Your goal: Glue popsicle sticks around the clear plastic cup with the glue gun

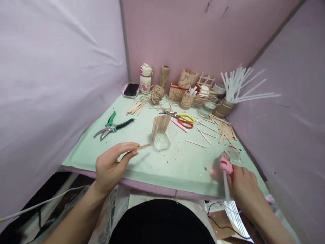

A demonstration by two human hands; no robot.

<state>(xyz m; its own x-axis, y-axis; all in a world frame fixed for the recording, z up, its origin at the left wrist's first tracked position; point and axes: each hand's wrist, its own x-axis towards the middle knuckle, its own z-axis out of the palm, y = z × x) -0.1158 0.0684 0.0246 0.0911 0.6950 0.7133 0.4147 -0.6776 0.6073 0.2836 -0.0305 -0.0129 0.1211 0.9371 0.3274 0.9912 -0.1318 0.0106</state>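
Observation:
My left hand [111,166] pinches a wooden craft stick [144,146] between thumb and fingers, its far end pointing at a clear glass [161,139] lying on its side. Part of the glass is covered by a fan of wooden sticks [160,123]. My right hand [242,186] is closed around a pink glue gun [225,165] with a white glue stick [225,184] in its back, near the mat's front right edge. The gun's tip is blurred.
Green-handled pliers [113,126] lie at the left of the green mat [177,162]. Scissors [181,118], a pink pen [178,124] and loose sticks [223,130] lie behind. At the back stand a twine ball [157,94], a bottle [145,79], a phone [131,89], containers and white glue sticks [238,86].

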